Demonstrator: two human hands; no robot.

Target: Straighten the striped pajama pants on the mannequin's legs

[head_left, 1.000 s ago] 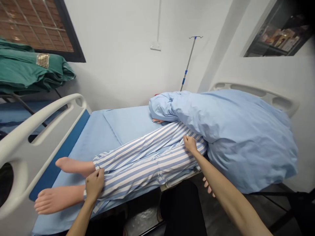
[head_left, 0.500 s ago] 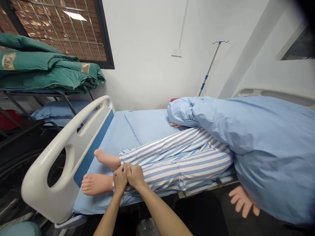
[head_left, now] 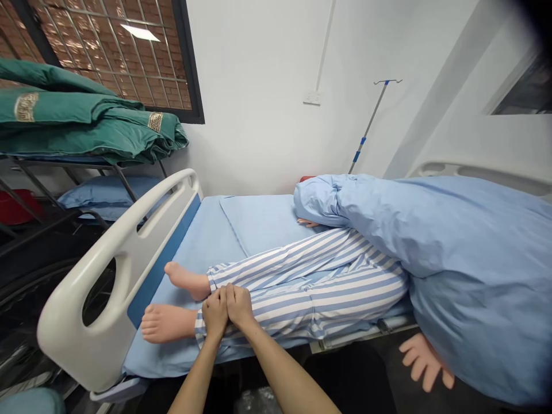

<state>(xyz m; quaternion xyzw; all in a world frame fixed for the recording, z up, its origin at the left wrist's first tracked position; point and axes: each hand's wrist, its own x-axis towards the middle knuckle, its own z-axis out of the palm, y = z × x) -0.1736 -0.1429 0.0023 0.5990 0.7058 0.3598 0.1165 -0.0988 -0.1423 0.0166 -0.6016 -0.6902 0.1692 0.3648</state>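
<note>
A manikin in blue-and-white striped trousers (head_left: 356, 291) lies on the bed, its bare near foot (head_left: 168, 323) and far foot (head_left: 187, 280) toward the footboard. My left hand (head_left: 215, 312) is closed over the near trouser leg just above the ankle. Right beside it, my right hand (head_left: 239, 306) grips the same leg slightly higher, the two hands touching. Fingertips of both are hidden on the far side of the leg. A light blue quilt (head_left: 448, 224) is bunched over the manikin's upper body. One manikin hand (head_left: 426, 359) hangs out below it past the bed's near side.
A white footboard (head_left: 101, 276) stands at the left end of the light blue sheet (head_left: 259, 215). Behind it, green folded bedding (head_left: 86, 123) lies on a metal-framed bunk. An IV pole (head_left: 370, 123) rises by the wall, and a wheelchair (head_left: 38, 270) is at the left.
Both hands have shifted slightly to the right, a little farther up the near trouser leg. The view has tilted a little; manikin and quilt otherwise lie the same.
</note>
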